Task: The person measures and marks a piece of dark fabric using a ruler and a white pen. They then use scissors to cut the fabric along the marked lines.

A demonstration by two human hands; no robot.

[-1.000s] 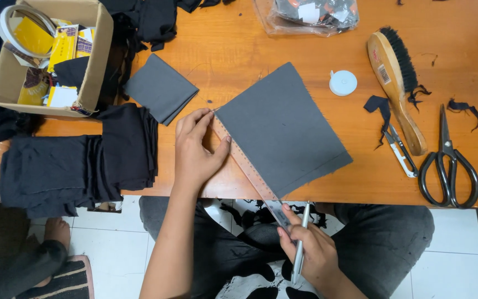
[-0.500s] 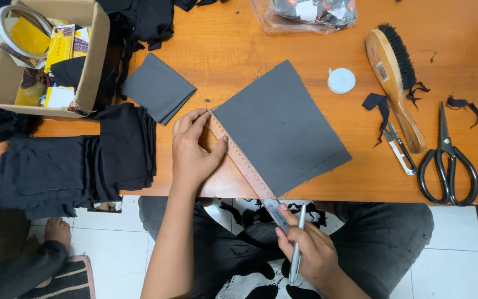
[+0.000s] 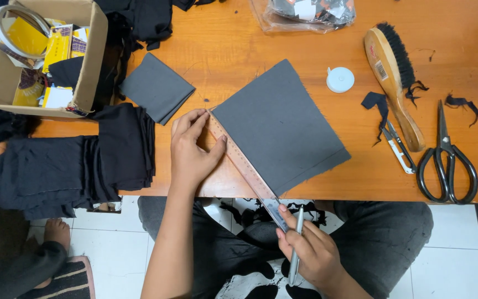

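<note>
left hand (image 3: 190,148) flat, pinning ruler (image 3: 243,166) beside cloth (image 3: 280,126) | right hand (image 3: 312,252) pinches pen (image 3: 295,243), touching ruler's overhanging end | risk: ruler pivots under palm, skewing the line

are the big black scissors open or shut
Shut: the big black scissors lie on the table with blades together in one point.

Around the grey fabric square (image 3: 280,124) the bare wood of the table (image 3: 239,50) was free at 12 o'clock. At 3 o'clock the white round disc (image 3: 340,80), the wooden brush (image 3: 394,83), the small clippers (image 3: 396,147) and the scissors (image 3: 446,160) blocked the way. At 9 o'clock stood the folded grey cloth (image 3: 156,88), the black fabric pile (image 3: 84,160) and the cardboard box (image 3: 92,61).
</note>
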